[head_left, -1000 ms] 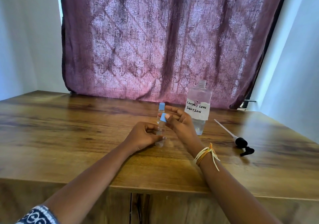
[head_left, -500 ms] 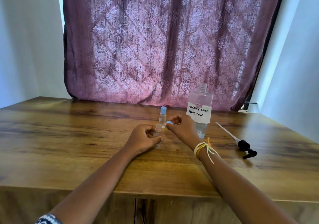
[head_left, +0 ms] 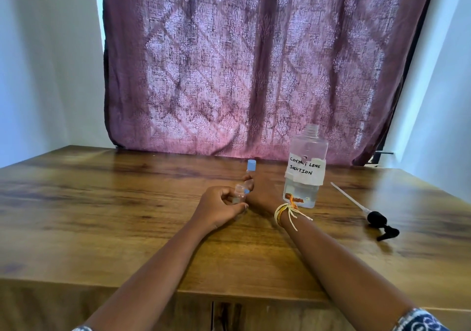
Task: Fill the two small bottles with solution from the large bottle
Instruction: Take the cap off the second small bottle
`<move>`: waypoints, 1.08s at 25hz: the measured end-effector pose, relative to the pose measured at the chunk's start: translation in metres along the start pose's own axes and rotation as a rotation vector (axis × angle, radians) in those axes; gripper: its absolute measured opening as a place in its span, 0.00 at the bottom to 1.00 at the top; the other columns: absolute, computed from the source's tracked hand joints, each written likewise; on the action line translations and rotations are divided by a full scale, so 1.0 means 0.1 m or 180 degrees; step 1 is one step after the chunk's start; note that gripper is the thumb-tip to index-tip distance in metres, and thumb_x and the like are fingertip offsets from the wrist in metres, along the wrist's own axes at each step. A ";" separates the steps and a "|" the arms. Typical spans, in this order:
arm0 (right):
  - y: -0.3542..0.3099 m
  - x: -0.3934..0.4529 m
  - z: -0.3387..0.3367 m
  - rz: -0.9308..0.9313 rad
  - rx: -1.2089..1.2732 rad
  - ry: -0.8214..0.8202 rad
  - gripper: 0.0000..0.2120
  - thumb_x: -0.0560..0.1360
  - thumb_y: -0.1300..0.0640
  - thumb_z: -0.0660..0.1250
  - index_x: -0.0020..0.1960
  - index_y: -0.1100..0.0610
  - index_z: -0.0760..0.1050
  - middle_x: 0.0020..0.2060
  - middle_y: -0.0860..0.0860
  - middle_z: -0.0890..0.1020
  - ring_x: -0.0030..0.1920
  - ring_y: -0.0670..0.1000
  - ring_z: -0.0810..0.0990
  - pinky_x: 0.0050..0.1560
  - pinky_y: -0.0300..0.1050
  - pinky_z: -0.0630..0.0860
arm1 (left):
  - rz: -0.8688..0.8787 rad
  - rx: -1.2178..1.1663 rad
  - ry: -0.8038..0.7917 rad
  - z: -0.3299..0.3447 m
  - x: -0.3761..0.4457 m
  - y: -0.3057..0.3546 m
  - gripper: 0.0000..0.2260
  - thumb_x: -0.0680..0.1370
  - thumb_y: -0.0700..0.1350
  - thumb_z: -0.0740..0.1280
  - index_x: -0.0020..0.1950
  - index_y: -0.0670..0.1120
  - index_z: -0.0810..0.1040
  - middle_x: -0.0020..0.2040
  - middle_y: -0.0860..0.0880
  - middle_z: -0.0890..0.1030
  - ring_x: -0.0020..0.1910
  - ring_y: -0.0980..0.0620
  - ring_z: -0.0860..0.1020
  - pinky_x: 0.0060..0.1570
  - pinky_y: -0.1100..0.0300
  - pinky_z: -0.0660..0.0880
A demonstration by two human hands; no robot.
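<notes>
Starting at the left: wooden table (head_left: 89, 203), bare along that side, with a purple patterned curtain (head_left: 254, 63) hanging behind its far edge.

Left hand (head_left: 219, 207): curled and closed around an uncapped small bottle (head_left: 239, 195), which stands upright on the table; the clear neck rises above the fingers, the lower body is hidden in the grip.

Blue cap (head_left: 246, 191): loose, just right of that open neck, against the right hand's fingertips.

Second small bottle (head_left: 251, 168): upright, blue cap on, behind and just right of the first; only its top shows above the right hand.

Right hand (head_left: 262, 193): resting on the table, fingers reaching toward the second bottle's base (whether they actually clasp it cannot be told). Yellow and orange thread bracelet (head_left: 286, 211) at the wrist.

Large bottle (head_left: 305, 170): upright, open-topped, just right of the right hand; handwritten label reads "contact lens solution"; liquid low in the base.

Pump dispenser (head_left: 374, 217): lying flat, well apart at the far right, black head nearest, tube pointing back toward the large bottle.
</notes>
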State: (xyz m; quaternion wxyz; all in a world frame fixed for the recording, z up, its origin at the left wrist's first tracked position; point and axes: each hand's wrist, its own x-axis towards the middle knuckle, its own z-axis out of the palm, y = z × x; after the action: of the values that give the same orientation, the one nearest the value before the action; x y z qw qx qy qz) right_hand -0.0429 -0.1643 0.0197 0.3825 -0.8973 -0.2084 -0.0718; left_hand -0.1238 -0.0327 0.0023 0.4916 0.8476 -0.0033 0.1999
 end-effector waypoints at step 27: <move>0.32 -0.14 -1.23 0.0226 0.1466 0.1676 0.46 0.62 0.49 0.81 0.71 0.54 0.59 0.57 0.54 0.78 0.50 0.49 0.81 0.51 0.49 0.80 | 0.0150 -0.0266 -0.0474 0.04 -0.13 0.13 0.17 0.64 0.49 0.80 0.50 0.46 0.85 0.45 0.51 0.87 0.45 0.55 0.85 0.49 0.62 0.81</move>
State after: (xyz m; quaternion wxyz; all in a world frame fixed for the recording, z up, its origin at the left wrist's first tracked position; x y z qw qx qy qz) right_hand -0.0379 -0.2773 0.0803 0.6177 -0.7448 -0.0820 -0.2385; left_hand -0.1373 -0.0449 0.0065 0.5200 0.8386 -0.0682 0.1475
